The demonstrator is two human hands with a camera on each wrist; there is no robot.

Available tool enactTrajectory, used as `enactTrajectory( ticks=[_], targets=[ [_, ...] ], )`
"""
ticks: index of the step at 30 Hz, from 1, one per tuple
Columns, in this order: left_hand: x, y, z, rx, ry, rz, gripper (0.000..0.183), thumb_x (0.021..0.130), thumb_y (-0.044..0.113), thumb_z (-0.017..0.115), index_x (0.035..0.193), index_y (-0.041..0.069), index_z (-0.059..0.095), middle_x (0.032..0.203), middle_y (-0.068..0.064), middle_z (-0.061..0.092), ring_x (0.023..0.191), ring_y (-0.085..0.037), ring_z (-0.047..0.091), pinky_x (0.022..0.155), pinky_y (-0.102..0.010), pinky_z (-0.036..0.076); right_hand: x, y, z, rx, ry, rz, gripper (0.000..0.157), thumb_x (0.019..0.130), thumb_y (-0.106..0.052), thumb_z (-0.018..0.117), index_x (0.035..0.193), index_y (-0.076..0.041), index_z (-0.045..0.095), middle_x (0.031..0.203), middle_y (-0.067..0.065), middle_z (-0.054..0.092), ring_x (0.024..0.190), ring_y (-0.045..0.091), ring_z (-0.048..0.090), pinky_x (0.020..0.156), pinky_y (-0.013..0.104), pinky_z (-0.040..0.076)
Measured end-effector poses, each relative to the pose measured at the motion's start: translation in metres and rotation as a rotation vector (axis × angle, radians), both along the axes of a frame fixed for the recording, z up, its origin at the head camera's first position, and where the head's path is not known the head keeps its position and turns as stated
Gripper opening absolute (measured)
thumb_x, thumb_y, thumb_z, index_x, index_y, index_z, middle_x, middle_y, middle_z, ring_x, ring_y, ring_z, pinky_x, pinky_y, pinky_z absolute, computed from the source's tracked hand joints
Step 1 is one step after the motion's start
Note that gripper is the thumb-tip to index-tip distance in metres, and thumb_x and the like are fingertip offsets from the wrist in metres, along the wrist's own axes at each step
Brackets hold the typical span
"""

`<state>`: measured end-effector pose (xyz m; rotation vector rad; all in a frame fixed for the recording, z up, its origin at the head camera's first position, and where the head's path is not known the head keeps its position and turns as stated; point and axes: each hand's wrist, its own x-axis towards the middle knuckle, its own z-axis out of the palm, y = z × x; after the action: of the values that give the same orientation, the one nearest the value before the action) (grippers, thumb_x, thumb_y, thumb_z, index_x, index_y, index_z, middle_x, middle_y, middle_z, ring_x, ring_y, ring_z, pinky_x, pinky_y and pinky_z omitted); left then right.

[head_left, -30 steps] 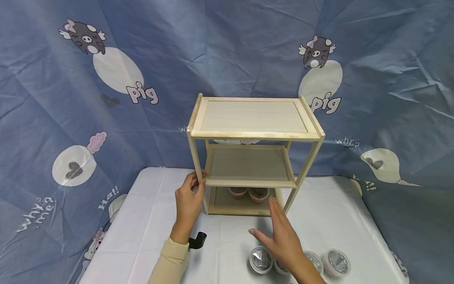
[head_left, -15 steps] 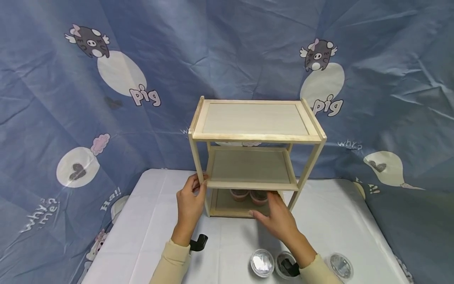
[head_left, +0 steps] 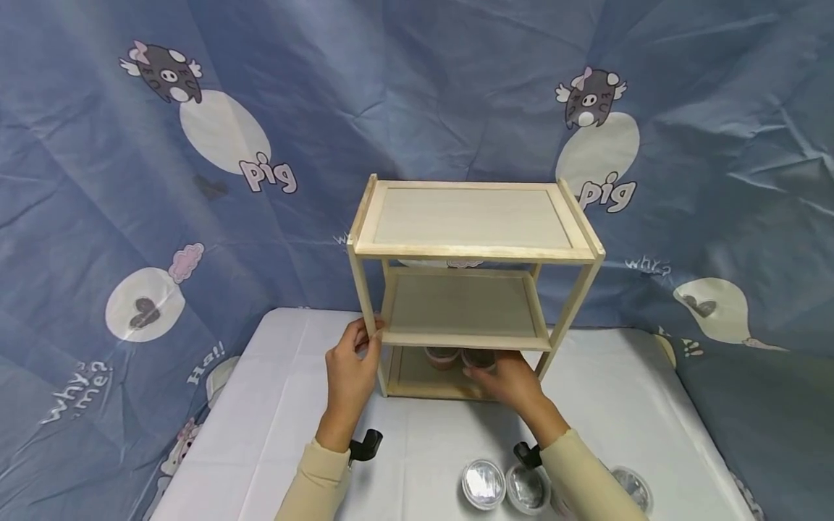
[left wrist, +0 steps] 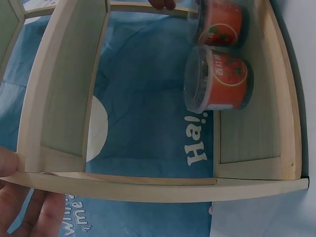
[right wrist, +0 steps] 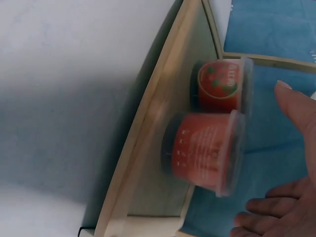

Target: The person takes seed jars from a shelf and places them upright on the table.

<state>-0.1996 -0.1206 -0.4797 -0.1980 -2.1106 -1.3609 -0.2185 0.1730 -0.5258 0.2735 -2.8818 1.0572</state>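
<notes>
Right cup [right wrist: 203, 153] and left cup [left wrist: 229, 81] sit upright, side by side, on the bottom board [head_left: 423, 385] of the wooden rack [head_left: 478, 252], under the middle board [head_left: 459, 302]. Both red-labelled, clear lids. Can't tell if they touch each other. In your head view the middle board's front edge hides part of both.

Your right hand [head_left: 511, 380] is in the lower tier next to the right cup: nothing in its grip, thumb apart from the fingers. Right wrist view shows a gap between it and both cups. Head view loses most of its fingers under the middle board.

Your left hand [head_left: 350, 365] grips the left front post [head_left: 360, 282] near middle-board height, thumb on one side, fingers on the other. Hands well apart.

Rack stands on the white table [head_left: 260, 434]. In front of it: first container [head_left: 483, 485] and second container [head_left: 528, 488], round, clear-topped, just beside each other. Third container [head_left: 632, 486] is further right, partly covered by your right sleeve [head_left: 586, 474]. Left sleeve [head_left: 313, 481] is the same cream. Blue backdrop [head_left: 449, 94] with printed pigs and lettering hangs behind.
</notes>
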Motion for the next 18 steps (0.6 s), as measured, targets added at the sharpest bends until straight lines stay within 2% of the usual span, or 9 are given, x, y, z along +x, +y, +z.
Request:
enactTrajectory(
  ticks=[4, 10, 18],
  targets=[
    [0.0, -0.001, 0.0, -0.006, 0.007, -0.001, 0.025, 0.099, 0.004, 0.072, 0.124, 0.003, 0.071, 0.111, -0.003, 0.079, 0.099, -0.017, 0.075, 0.081, -0.02, 0.059, -0.009, -0.006, -0.004, -0.004, -0.025, -0.002, 0.083, 0.089, -0.041, 0.084, 0.154, -0.007, 0.046, 0.148, 0.024, 0.054, 0.137, 0.042, 0.052, 0.109, 0.057, 0.047],
    [-0.001, -0.001, -0.002, -0.016, -0.001, 0.005, 0.024, 0.098, 0.005, 0.073, 0.122, 0.003, 0.072, 0.11, -0.002, 0.079, 0.098, -0.017, 0.076, 0.081, -0.018, 0.058, -0.012, -0.01, -0.006, 0.042, -0.102, -0.025, 0.089, 0.091, -0.043, 0.082, 0.158, -0.003, 0.039, 0.152, 0.026, 0.049, 0.14, 0.046, 0.048, 0.11, 0.059, 0.045],
    [-0.001, 0.0, 0.001, -0.027, 0.01, 0.008, 0.024, 0.098, 0.003, 0.072, 0.122, 0.003, 0.072, 0.11, -0.003, 0.079, 0.097, -0.018, 0.076, 0.08, -0.015, 0.057, -0.015, -0.007, -0.012, 0.103, -0.112, -0.081, 0.08, 0.092, -0.042, 0.079, 0.149, 0.004, 0.048, 0.137, 0.029, 0.061, 0.126, 0.048, 0.059, 0.098, 0.06, 0.053]
  ],
)
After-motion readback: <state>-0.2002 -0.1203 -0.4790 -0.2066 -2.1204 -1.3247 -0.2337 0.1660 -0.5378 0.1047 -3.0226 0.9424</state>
